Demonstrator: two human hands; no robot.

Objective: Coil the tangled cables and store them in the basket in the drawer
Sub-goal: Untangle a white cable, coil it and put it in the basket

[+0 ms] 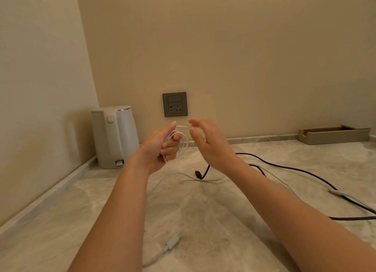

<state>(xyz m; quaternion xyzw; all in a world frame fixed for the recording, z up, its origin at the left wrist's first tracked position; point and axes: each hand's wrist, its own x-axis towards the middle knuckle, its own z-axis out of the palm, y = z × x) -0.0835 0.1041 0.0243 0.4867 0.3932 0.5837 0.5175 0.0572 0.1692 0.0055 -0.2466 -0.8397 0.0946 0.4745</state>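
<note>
Coiled white cable [184, 146] looped round curled fingers of left hand [159, 149], gripped. Free end at loosely spread fingertips of right hand [209, 143]; pinch or touch, cannot tell.

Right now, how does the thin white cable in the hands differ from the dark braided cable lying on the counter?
The thin white cable is wound in loops around fingers of the left hand, its end pinched by the right hand; the dark braided cable sprawls uncoiled across the marble countertop, untouched. One is white and smooth, the other dark and woven. Both are thin, flexible leads.
</note>
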